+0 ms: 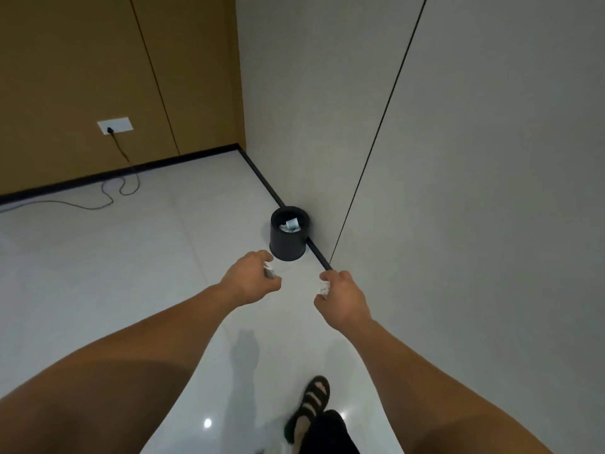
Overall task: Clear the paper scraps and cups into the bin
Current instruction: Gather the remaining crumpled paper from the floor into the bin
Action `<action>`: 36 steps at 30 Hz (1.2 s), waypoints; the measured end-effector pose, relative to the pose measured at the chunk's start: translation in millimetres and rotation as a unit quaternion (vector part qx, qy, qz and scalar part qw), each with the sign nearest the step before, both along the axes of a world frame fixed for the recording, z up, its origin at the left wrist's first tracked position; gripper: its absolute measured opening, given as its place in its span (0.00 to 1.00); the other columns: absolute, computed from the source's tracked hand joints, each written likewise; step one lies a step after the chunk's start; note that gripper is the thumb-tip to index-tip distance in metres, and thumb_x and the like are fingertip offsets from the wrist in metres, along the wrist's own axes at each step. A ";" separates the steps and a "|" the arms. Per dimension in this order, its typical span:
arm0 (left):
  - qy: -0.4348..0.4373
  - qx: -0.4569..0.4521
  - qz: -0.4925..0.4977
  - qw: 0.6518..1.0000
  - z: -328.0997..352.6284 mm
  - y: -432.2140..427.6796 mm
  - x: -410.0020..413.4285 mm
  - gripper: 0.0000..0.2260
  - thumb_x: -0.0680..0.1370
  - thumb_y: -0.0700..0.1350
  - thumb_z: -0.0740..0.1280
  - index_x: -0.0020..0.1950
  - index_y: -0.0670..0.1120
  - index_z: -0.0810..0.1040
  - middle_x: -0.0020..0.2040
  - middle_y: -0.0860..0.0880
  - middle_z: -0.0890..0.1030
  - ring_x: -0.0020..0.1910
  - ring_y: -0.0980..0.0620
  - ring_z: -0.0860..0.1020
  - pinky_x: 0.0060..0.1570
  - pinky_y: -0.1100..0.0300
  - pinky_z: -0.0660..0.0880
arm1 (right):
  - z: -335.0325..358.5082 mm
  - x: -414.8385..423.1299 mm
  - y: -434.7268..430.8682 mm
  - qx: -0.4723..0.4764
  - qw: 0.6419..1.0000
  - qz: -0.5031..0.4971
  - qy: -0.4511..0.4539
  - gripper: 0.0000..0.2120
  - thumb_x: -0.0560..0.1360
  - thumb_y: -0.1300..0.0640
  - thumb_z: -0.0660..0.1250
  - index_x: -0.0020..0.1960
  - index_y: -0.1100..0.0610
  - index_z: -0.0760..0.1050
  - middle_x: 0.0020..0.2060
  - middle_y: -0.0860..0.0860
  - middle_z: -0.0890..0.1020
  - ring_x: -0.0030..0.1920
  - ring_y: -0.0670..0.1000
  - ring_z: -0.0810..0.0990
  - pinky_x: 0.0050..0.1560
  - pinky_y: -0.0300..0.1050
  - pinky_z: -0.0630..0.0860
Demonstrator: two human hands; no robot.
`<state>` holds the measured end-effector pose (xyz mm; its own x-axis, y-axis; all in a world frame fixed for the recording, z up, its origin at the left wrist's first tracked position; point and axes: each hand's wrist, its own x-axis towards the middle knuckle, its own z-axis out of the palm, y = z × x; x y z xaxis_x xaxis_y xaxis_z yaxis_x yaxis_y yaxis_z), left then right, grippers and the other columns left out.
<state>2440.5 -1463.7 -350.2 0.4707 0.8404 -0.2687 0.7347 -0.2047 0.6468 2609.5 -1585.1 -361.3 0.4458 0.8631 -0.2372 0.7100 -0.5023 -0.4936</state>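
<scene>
Currently left hand is pinching a white crumpled paper scrap, right hand pinching a second white scrap; black round plastic bin is standing upright just beyond, mouth facing up, against right wall.

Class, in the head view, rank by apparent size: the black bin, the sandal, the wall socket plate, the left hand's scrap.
Sandal and black bin: about alike, sandal nearer, so unranked.
Wall socket plate.
Scrap, partly hidden in the left hand.

Quantities: one bin; one cup inside it; two paper scraps: first scrap in left hand, second scrap in right hand.
</scene>
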 end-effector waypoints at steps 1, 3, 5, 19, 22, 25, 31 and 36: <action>0.003 0.005 -0.006 1.000 0.5 17.1 11.2 0.26 0.72 0.50 0.71 0.69 0.49 0.70 0.60 0.47 0.75 0.49 0.50 0.76 0.46 0.58 0.76 | -0.8 10.5 18.0 0.001 1.000 -0.001 -0.002 0.21 0.76 0.55 0.63 0.69 0.51 0.68 0.63 0.51 0.69 0.53 0.52 0.78 0.49 0.41 0.72; 0.003 0.015 -0.007 1.000 2.6 50.4 32.3 0.27 0.72 0.50 0.71 0.69 0.49 0.69 0.59 0.47 0.75 0.49 0.50 0.76 0.46 0.58 0.76 | -2.3 32.6 56.2 0.015 1.000 -0.003 -0.006 0.21 0.76 0.56 0.63 0.69 0.51 0.69 0.63 0.52 0.70 0.53 0.53 0.78 0.52 0.43 0.73; -0.002 0.019 -0.001 1.000 6.7 81.5 51.0 0.28 0.72 0.50 0.71 0.69 0.48 0.69 0.55 0.50 0.73 0.48 0.49 0.76 0.45 0.57 0.77 | -0.5 56.4 93.4 0.028 1.000 0.003 -0.010 0.20 0.75 0.56 0.63 0.67 0.52 0.69 0.61 0.53 0.71 0.52 0.55 0.78 0.52 0.43 0.72; 0.005 0.010 0.025 1.000 3.8 299.8 130.6 0.28 0.70 0.48 0.74 0.66 0.45 0.68 0.57 0.45 0.75 0.48 0.50 0.74 0.47 0.60 0.72 | 0.9 152.8 323.8 0.009 0.999 0.031 -0.012 0.21 0.75 0.57 0.65 0.68 0.52 0.68 0.61 0.54 0.70 0.55 0.58 0.77 0.53 0.44 0.72; 0.005 -0.010 -0.005 1.000 -15.2 355.9 142.3 0.26 0.70 0.47 0.75 0.64 0.46 0.70 0.56 0.46 0.75 0.49 0.49 0.75 0.45 0.60 0.73 | -15.7 159.3 375.1 -0.009 1.000 0.016 -0.012 0.23 0.76 0.56 0.65 0.70 0.52 0.67 0.63 0.54 0.70 0.56 0.57 0.77 0.55 0.43 0.72; 0.004 -0.027 -0.029 0.999 -31.0 417.4 155.5 0.26 0.69 0.46 0.75 0.63 0.46 0.70 0.57 0.45 0.75 0.50 0.49 0.75 0.45 0.60 0.72 | -28.7 160.9 424.7 -0.021 1.000 -0.004 0.000 0.22 0.75 0.56 0.65 0.69 0.52 0.68 0.63 0.54 0.70 0.56 0.57 0.77 0.54 0.42 0.71; 0.037 -0.070 -0.092 0.993 -63.0 511.3 192.9 0.28 0.70 0.47 0.75 0.67 0.46 0.68 0.61 0.45 0.74 0.55 0.48 0.74 0.54 0.58 0.73 | -56.4 171.9 502.4 -0.060 0.996 -0.052 0.038 0.22 0.75 0.55 0.66 0.68 0.51 0.68 0.64 0.53 0.70 0.56 0.57 0.77 0.56 0.44 0.73; 0.090 -0.092 -0.133 0.983 -105.5 569.0 236.9 0.30 0.72 0.51 0.73 0.71 0.49 0.66 0.65 0.46 0.71 0.61 0.46 0.73 0.59 0.56 0.72 | -100.0 202.6 560.5 -0.094 0.992 -0.060 0.064 0.21 0.75 0.57 0.64 0.68 0.52 0.68 0.62 0.53 0.71 0.56 0.57 0.77 0.56 0.48 0.75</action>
